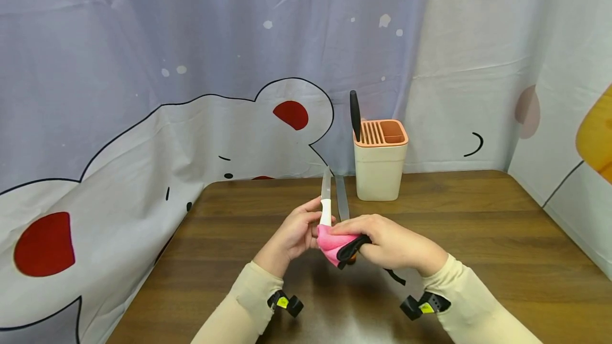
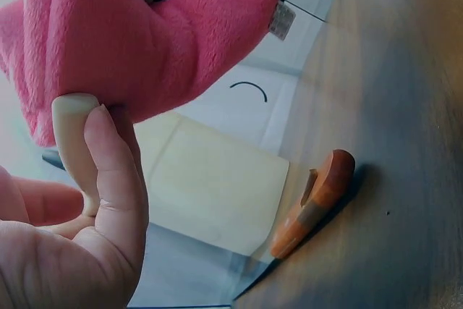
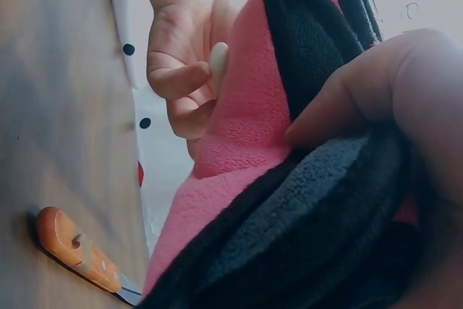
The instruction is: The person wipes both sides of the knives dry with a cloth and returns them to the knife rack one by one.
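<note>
My left hand (image 1: 295,233) pinches the white handle of a knife (image 1: 325,212), whose blade points up and away. In the left wrist view, the handle's butt (image 2: 74,110) shows between thumb and fingers, up against the cloth. My right hand (image 1: 393,242) grips a pink cloth (image 1: 331,242) with black edging, bunched and folded, right at the knife's handle. Behind the hands a second knife lies on the table, its wide blade (image 1: 341,198) pointing to the back. Its orange-brown handle (image 3: 79,251) shows in the right wrist view and is mostly hidden by the hands in the head view.
A cream knife holder (image 1: 380,174) with an orange slotted top stands at the back of the wooden table (image 1: 468,227). One black-handled knife (image 1: 355,113) sticks up from its left side. A printed curtain (image 1: 229,137) hangs behind the table.
</note>
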Motion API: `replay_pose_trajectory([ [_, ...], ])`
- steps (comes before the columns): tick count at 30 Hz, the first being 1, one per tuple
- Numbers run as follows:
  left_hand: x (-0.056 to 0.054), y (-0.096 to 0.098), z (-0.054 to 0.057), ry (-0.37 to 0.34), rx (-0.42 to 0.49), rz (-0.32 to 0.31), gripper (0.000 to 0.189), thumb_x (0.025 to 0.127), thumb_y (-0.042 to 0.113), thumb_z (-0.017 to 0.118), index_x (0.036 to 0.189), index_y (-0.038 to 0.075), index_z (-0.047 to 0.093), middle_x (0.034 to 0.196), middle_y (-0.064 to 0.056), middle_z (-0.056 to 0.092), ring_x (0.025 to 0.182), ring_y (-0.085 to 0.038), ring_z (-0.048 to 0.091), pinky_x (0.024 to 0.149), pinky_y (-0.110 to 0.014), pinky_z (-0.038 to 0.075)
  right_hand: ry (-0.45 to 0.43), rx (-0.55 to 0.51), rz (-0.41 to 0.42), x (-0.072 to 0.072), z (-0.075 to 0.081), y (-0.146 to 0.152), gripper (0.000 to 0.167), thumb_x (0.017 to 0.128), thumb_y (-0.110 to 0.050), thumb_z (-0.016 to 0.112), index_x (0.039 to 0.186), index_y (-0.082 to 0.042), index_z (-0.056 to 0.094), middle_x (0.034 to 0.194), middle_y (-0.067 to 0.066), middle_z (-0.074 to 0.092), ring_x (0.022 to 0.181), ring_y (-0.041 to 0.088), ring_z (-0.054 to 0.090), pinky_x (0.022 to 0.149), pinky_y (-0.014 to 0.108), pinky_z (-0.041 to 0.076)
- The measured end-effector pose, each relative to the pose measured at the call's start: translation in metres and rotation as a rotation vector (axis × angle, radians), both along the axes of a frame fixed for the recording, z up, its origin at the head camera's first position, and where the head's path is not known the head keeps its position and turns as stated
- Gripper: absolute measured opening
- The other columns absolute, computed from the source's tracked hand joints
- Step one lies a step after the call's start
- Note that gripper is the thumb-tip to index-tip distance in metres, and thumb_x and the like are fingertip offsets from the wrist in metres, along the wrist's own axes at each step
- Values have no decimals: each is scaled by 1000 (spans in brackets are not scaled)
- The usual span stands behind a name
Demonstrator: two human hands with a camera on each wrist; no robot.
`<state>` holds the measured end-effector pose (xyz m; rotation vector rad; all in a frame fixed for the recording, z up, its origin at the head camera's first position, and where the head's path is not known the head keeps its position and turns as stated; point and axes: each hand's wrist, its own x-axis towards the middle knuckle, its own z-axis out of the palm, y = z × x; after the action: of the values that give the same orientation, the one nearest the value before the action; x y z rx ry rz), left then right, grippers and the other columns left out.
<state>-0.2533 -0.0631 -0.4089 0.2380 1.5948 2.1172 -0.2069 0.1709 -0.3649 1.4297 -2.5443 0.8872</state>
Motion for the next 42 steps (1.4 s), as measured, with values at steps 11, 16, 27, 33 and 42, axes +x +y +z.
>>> replay_pose_trajectory([
  [11, -2, -3, -3, -4, -7, -13, 60, 105, 11, 42, 163, 20, 28, 100, 0, 71, 70, -11, 74, 61, -34, 64, -32, 49, 22, 0, 3, 3, 54, 85, 5, 56, 129, -22, 72, 125, -11, 72, 115, 7, 68, 103, 35, 56],
  [16, -2, -3, -3, 10, -27, -4, 61, 105, 11, 44, 163, 19, 28, 100, 1, 70, 71, -11, 73, 59, -34, 64, -52, 57, 25, 0, 4, 7, 53, 84, 5, 56, 126, -22, 72, 120, -12, 73, 109, 3, 67, 99, 32, 56],
  [27, -2, -5, 2, 51, -30, 4, 66, 102, 9, 51, 163, 19, 28, 103, 2, 70, 69, -12, 72, 55, -28, 61, -68, 25, 24, 0, 11, 20, 45, 88, 2, 60, 119, -28, 74, 106, -17, 73, 95, 0, 66, 89, 25, 56],
  [33, -2, -6, 4, 54, 2, 13, 60, 103, 8, 51, 161, 14, 34, 114, -4, 73, 70, -13, 74, 55, -24, 59, -83, 19, -40, -1, 21, 34, 44, 91, -1, 62, 118, -34, 73, 104, -19, 73, 91, 0, 66, 85, 23, 55],
  [42, -6, -7, 5, 65, 1, 103, 57, 103, 8, 54, 157, 3, 37, 112, -6, 76, 60, -11, 70, 48, -19, 51, -145, 131, -232, -11, 5, 89, 53, 83, 4, 59, 119, -31, 74, 98, -16, 71, 78, -1, 58, 68, 20, 48],
])
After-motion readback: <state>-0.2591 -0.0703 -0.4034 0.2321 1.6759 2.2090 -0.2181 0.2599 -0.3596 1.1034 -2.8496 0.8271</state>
